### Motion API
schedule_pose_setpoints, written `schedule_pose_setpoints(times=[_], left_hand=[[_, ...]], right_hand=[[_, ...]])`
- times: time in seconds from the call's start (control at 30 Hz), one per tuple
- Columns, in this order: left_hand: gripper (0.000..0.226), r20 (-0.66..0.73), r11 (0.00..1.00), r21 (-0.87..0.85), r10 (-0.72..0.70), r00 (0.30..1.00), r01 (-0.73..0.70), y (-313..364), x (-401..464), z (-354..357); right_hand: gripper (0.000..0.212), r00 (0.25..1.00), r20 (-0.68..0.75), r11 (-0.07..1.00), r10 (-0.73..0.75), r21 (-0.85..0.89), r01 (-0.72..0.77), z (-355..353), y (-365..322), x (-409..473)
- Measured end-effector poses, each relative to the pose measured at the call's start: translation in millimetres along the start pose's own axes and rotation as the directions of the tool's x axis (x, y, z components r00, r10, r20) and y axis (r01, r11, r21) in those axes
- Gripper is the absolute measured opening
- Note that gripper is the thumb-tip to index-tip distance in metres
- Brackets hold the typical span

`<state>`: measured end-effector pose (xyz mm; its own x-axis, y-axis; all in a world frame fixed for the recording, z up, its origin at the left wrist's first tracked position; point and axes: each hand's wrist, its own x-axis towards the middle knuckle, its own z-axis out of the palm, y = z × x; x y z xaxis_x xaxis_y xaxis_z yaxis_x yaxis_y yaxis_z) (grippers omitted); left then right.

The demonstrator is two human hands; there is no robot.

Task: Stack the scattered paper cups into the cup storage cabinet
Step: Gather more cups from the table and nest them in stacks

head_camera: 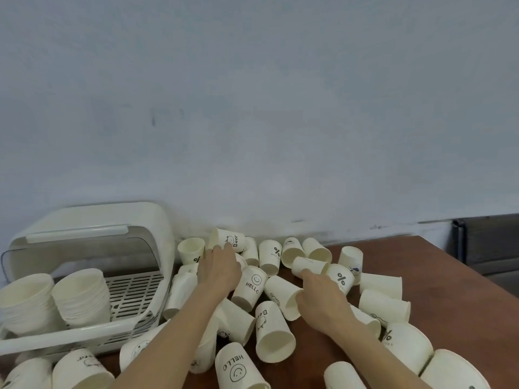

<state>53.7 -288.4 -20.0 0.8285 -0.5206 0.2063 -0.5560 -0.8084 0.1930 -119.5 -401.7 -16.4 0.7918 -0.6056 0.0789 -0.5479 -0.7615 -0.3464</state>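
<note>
- At the far left sits your cup storage cabinet (157, 248), white, its clear lid (84, 242) swung up, its open front facing you and its near rail (67, 336) close to the table's near edge.
- Inside it, two stacks of paper cups (81, 297) lean side by side on the slatted tray (134, 293); the tray's right half is bare.
- Near left, in front of the rail, more loose cups (81, 372) lie on their sides, cut off by the bottom of the view.
- Your left hand (219, 269) reaches far over the pile, just right of the cabinet's side wall; its fingertips touch a tipped cup marked Bear (229, 240). Whether the fingers close round it, you cannot tell from here.
- Between your hands a HELLO cup (251, 287) lies tilted, touching its neighbours; cups crowd every side here.
- Your right hand (320, 299) lies mid-pile, its fingers curled round the end of a plain cup (309, 266) lying on its side, and its thumb against another cup (283, 297) beside it.
- Right of that hand, percent-marked cups (341, 279) and plain ones trail toward the near right corner.
- The brown table (449, 282) shows bare wood at the far right, out to its slanted right edge.
- The pale wall (252, 108) closes the far side, just behind the farthest cups.
</note>
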Motion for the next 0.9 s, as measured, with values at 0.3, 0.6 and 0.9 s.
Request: schedule_pose_setpoints(times=[0.3,0.6,0.9], left_hand=[[0.022,-0.061,0.972,-0.041,-0.234,0.970,0.232,-12,55,31],[0.012,-0.110,0.932,-0.195,-0.330,0.938,0.305,-12,76,44],[0.015,-0.217,0.974,-0.145,-0.205,0.954,0.177,-8,60,44]], right_hand=[[0.020,0.983,-0.080,0.985,0.165,-0.037,-0.168,14,6,52],[0.018,0.937,-0.134,0.944,0.324,-0.014,-0.328,35,11,81],[0.027,0.842,-0.150,0.841,0.518,0.268,-0.469,37,8,98]])
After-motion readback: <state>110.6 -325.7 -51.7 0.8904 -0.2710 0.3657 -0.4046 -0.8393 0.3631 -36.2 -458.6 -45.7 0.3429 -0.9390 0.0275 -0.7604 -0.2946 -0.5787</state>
